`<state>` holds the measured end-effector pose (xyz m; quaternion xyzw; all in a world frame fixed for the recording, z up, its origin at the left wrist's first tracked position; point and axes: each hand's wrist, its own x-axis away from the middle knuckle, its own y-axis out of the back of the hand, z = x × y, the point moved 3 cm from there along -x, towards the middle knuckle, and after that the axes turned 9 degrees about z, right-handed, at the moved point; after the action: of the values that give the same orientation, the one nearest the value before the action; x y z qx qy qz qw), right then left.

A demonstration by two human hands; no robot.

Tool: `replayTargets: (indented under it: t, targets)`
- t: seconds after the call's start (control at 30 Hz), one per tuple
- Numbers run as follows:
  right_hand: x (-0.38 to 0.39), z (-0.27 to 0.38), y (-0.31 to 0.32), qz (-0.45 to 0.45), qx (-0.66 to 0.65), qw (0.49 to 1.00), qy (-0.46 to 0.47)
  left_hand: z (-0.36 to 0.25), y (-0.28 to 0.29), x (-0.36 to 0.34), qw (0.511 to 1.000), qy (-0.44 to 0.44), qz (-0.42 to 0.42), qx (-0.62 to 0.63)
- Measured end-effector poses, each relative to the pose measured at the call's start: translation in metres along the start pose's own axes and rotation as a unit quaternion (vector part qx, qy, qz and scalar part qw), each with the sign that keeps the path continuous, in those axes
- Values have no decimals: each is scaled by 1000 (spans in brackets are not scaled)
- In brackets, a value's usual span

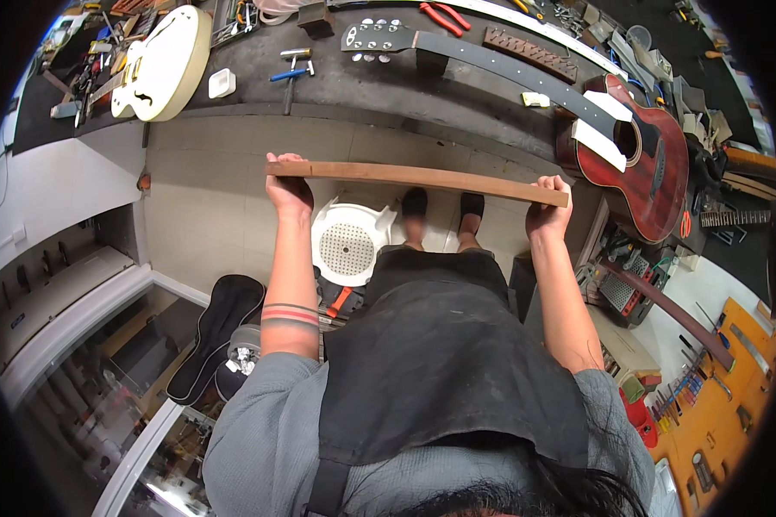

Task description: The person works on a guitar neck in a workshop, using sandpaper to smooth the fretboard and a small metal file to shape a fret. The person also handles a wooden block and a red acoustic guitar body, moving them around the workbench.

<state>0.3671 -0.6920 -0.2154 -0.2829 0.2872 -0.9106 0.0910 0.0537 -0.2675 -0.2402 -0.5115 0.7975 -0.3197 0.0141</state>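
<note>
A long, narrow strip of brown wood point(422, 178) spans the space in front of me, held level in both hands above the floor. Around its left end my left hand point(291, 188) is closed, the thumb and fingers showing at the top edge. My right hand point(549, 214) grips the other end, with fingertips over the upper side. The strip is apart from the workbench point(362, 90) beyond it. On that bench lies a dark red acoustic guitar point(668, 164), its long black neck point(500, 73) reaching left to a headstock with several tuners.
A white plastic stool point(347, 246) stands on the floor below the strip. Left on the bench are a cream guitar body point(171, 65), a small white container point(222, 84) and a blue-handled hammer point(291, 73). A black guitar case point(220, 336) leans at my left; a tool board point(724, 422) hangs right.
</note>
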Motion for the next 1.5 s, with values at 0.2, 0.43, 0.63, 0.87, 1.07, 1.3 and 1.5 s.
replayTargets:
  t: [0.2,0.43,0.63,0.87,1.07,1.3,1.5]
  targets:
    - [4,10,-2,56,-5,998,-1,-20,-10,8,999,-19,40,-8]
    - [5,19,-8,114,-32,993,5,-43,-30,18,996,-50,73,20]
    - [2,15,-12,92,-37,995,-7,-50,-33,16,996,-49,77,17]
    - [-5,7,-8,71,-43,996,-9,-48,-29,10,998,-36,60,6]
    - [-21,-4,8,45,-42,998,-18,-42,-21,-6,999,-24,34,-24]
    - [-70,-25,-5,-137,159,974,-83,-17,-47,-55,976,115,-94,-158]
    - [-95,-30,-35,-114,398,907,-82,11,-41,-102,938,160,-10,-307]
